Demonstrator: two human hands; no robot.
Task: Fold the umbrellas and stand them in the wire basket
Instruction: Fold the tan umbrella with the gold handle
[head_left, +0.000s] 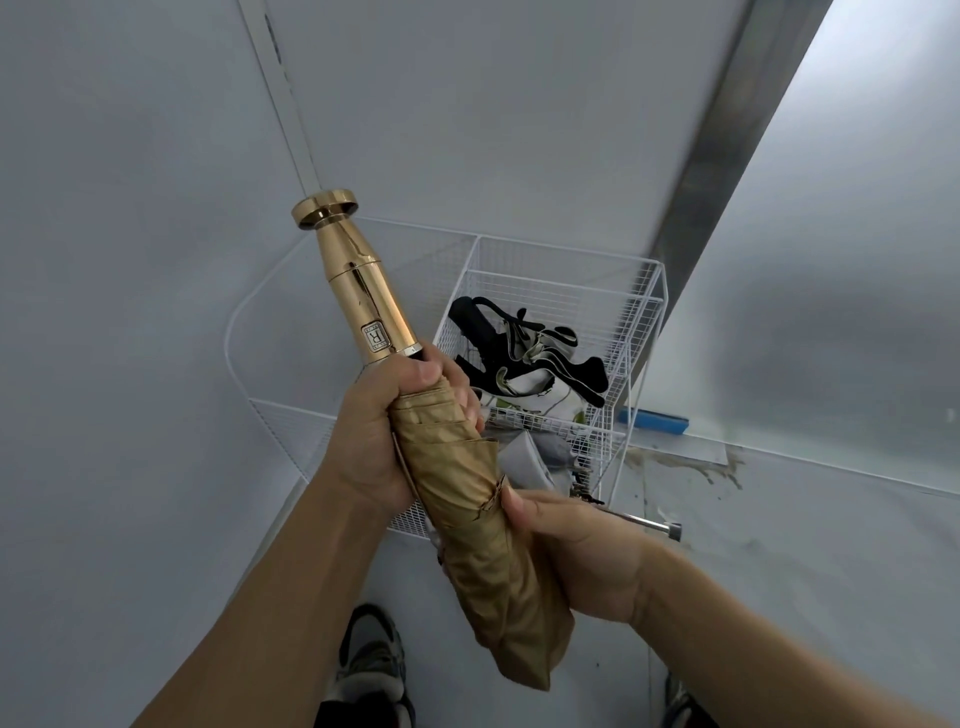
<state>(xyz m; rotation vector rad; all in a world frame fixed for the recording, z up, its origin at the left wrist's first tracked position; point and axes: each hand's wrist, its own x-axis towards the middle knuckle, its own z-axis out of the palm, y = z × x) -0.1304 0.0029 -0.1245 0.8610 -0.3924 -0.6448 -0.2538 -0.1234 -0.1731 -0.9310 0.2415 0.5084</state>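
I hold a folded tan umbrella (483, 525) with a shiny gold handle (358, 280) pointing up and away. My left hand (384, 431) is wrapped around the canopy just below the handle. My right hand (576, 556) grips the canopy lower down, thumb by the closing strap. Beyond it stands the white wire basket (644, 322) on the floor in a corner. Inside the basket lies a black and white umbrella (524, 353) with a black handle. A further umbrella with a metal shaft (644, 524) lies partly hidden behind my right hand.
White walls close the corner behind the basket. A second low wire rack (291, 421) sits to the basket's left. A blue strip (654, 420) and a stained patch lie on the floor at right. My shoes (371, 660) show at the bottom.
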